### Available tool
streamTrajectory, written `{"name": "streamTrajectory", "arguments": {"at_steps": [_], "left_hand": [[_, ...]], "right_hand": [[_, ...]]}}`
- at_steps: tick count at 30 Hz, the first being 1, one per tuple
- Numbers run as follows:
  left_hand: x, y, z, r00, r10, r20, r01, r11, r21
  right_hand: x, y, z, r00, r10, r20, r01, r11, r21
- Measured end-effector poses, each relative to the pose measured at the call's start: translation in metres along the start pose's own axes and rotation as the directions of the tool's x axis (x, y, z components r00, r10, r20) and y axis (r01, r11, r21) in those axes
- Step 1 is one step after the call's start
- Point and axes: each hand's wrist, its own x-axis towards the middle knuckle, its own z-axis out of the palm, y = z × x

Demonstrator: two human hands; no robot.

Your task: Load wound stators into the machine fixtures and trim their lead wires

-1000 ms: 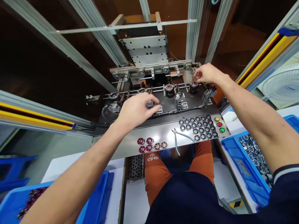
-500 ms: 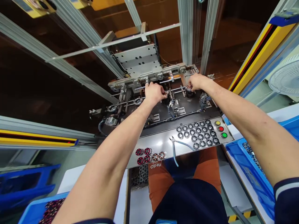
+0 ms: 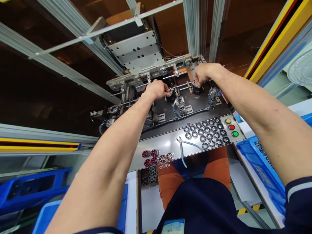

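Note:
Both arms reach into the winding machine point(image 3: 180, 112). My left hand point(image 3: 156, 89) pinches a copper-wound motor stator point(image 3: 168, 93) at the top of the middle black holder point(image 3: 172, 97). Farther right, my right hand point(image 3: 202, 73) has its fingertips closed on another copper-wound stator point(image 3: 195, 83), on the right black holder point(image 3: 197, 90). The fingers partly cover both stators, and whether either is fully seated I cannot tell.
On the steel ledge point(image 3: 168, 138) lie red-wound stators point(image 3: 154, 152), copper-wound ones point(image 3: 169, 157), cutting pliers point(image 3: 181, 149) and rows of bare stator cores point(image 3: 207, 130). Yellow, red and green buttons point(image 3: 231, 127) sit at its right end. A blue bin point(image 3: 258, 175) stands right.
The view has shifted slightly, so the machine sits a little higher. Both hands stay at the same holders, with the fingers still on the stators.

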Motion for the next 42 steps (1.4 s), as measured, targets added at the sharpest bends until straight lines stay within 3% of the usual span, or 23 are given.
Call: {"name": "streamTrajectory", "arguments": {"at_steps": [7,12,18,22,29,31,33,35,37,40,42], "left_hand": [[0.000,-0.008,0.002,0.990,0.139,0.012,-0.139,0.990,-0.015],[-0.003,-0.005,0.002,0.985,0.173,0.025,-0.173,0.985,-0.007],[-0.009,0.002,0.004,0.992,0.123,-0.017,-0.123,0.992,-0.032],[-0.015,0.010,0.004,0.995,0.074,-0.062,-0.079,0.994,-0.076],[-0.039,0.027,-0.013,0.960,-0.013,-0.279,-0.043,0.980,-0.194],[-0.058,0.037,-0.024,0.929,-0.027,-0.369,-0.063,0.971,-0.229],[-0.088,0.052,-0.037,0.870,-0.035,-0.492,-0.120,0.952,-0.280],[-0.130,0.070,-0.048,0.794,-0.030,-0.607,-0.207,0.925,-0.317],[-0.177,0.088,-0.052,0.757,-0.011,-0.653,-0.269,0.906,-0.327],[-0.247,0.102,-0.039,0.756,-0.032,-0.654,-0.292,0.877,-0.381],[-0.285,0.101,-0.017,0.801,-0.076,-0.594,-0.248,0.861,-0.444]], "right_hand": [[0.001,0.011,0.008,0.999,-0.002,-0.035,0.005,0.996,0.088],[-0.003,0.007,0.011,0.998,-0.006,-0.070,0.011,0.996,0.084],[-0.011,-0.008,0.017,0.983,-0.031,-0.179,0.033,0.999,0.005],[-0.018,-0.019,0.016,0.978,0.033,-0.205,-0.031,0.999,0.014],[-0.013,-0.012,0.015,0.987,0.011,-0.159,-0.015,1.000,-0.024],[-0.011,-0.008,0.018,0.984,-0.014,-0.180,0.007,0.999,-0.037],[-0.008,-0.007,0.021,0.981,-0.030,-0.193,0.020,0.998,-0.051],[-0.007,-0.007,0.023,0.978,-0.025,-0.205,0.015,0.999,-0.048],[-0.006,-0.009,0.025,0.974,-0.016,-0.226,0.007,0.999,-0.043],[-0.008,-0.010,0.026,0.963,-0.024,-0.267,0.005,0.997,-0.071],[-0.010,-0.010,0.025,0.950,-0.034,-0.310,0.011,0.997,-0.076]]}}
